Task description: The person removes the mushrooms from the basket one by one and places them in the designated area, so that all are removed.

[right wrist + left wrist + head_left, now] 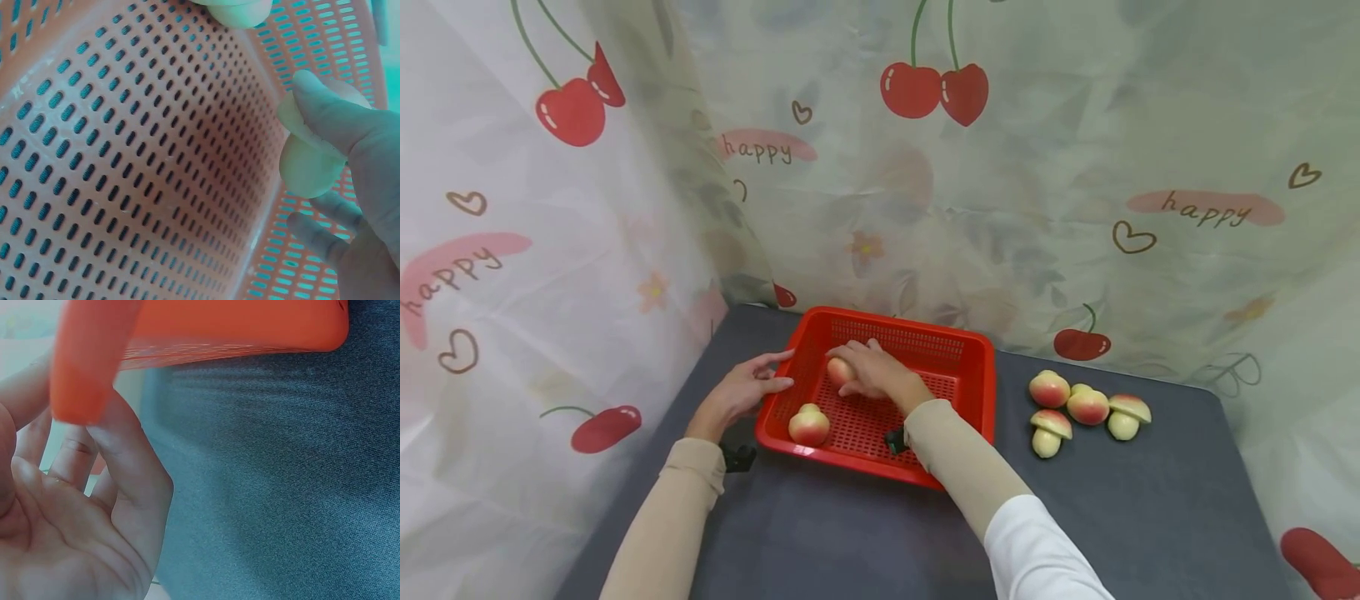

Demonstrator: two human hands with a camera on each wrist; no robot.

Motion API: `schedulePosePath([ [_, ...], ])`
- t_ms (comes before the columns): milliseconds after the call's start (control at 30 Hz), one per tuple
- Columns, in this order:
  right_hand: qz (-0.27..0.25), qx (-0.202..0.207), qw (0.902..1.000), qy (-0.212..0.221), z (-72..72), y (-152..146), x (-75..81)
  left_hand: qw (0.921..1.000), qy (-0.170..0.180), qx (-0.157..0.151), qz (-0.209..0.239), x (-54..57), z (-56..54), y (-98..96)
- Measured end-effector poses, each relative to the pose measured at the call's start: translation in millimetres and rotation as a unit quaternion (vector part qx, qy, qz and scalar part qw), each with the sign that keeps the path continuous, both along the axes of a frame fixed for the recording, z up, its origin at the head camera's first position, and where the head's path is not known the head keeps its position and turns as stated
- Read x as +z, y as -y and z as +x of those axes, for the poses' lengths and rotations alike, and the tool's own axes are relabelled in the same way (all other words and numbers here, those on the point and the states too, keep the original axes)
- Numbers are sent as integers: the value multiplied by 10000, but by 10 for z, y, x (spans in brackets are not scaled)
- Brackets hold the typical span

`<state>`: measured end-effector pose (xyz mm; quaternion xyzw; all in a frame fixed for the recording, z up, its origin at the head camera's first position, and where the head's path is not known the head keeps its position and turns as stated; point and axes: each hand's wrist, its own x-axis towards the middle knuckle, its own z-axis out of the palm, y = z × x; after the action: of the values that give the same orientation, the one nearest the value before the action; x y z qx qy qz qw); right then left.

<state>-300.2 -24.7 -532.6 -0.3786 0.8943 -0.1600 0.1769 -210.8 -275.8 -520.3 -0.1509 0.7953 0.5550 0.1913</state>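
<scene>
My right hand [876,372] is inside the red plastic basket [880,477], gripping a toy mushroom [839,372] with a pinkish cap. In the right wrist view, the thumb lies across the cap and the pale rounded stem [307,169] points out below it, close to the perforated side wall. At the basket's left end, my left hand [741,392] pinches the rim [81,394] between thumb and fingers. Another toy mushroom [809,427], red and cream, lies in the near left corner of the basket.
Several more toy mushrooms [1087,406] lie grouped on the dark grey table [850,542], to the right of the basket. A cherry-printed curtain [1000,208] hangs behind the table and along its left side.
</scene>
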Motion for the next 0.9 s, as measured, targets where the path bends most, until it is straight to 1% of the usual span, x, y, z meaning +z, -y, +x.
schedulePosePath([
  [200, -349, 10, 9994, 21, 17, -41, 117, 10000, -35, -27, -64, 16, 10, 10],
  [300, -522, 53, 9986, 18, 8, -69, 144, 9999, -67, -53, -119, 16, 13, 6],
  [433, -647, 56, 9978, 97, 15, -143, 204, 9999, -46, 9, -107, 15, 3, -23],
  [633, -781, -224, 9962, 307, 86, -302, 374, 9998, -131, -50, -134, 34, -18, -47],
  [700, -856, -273, 9953, 349, 110, -346, 416, 9997, -139, -21, -176, 41, -14, -38],
  [900, -859, -377, 9952, 278, 186, -474, 470, 9997, -119, -39, -186, 41, 19, -26],
])
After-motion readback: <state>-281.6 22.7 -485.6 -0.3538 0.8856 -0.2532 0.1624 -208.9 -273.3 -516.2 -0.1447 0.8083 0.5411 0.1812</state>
